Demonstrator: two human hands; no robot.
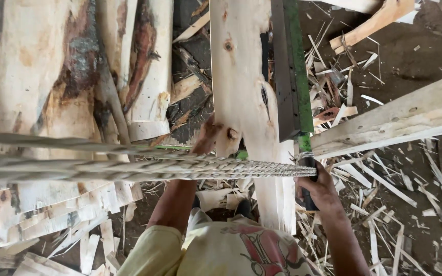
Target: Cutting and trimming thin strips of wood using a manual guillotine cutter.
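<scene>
Several pale, bark-streaked log slabs lie stacked at far left, a twisted grey rope stretching across them. The left hand presses against the upright pale wooden plank, fingers curled on its edge. The right hand is closed around the black handle of a long green-backed blade, probably trimming the plank's side; the next stroke calls for a steady plank.
</scene>
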